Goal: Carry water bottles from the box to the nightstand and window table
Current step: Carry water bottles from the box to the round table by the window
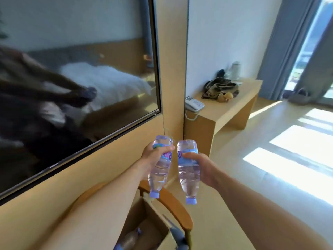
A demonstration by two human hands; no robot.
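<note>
Out in front of you, both of your hands are raised, and each one holds a clear plastic water bottle with a blue label and a pale blue cap; your left hand (155,156) has its fingers curled tight round the left clear bottle (161,165), and your right hand (201,168) has its fingers and thumb wrapped round the right clear bottle (188,170); both bottles are upside down, caps pointing at the floor and bottoms pointing up; the two bottles are just beside each other but not touching.

Down below your arms sits the brown cardboard box (149,224) with its flaps open; more clear bottles (128,239) lie inside it, though they are blurry; the box rests on a wooden chair with a curved arm (177,210).

On your left is a big dark glass panel (75,78) in a light wood wall; you can see a white bed (106,82) in the glass.

Further ahead, to the right of the wood post, stands a low light wood counter (232,112); a white phone with grey buttons (194,104) sits on its near end, a crumpled dark cloth bag (220,89) lies in the middle, and a white kettle (235,70) stands at the back; grey curtains (282,44) hang at the far right; bright sun patches lie on the pale floor (292,150).
</note>
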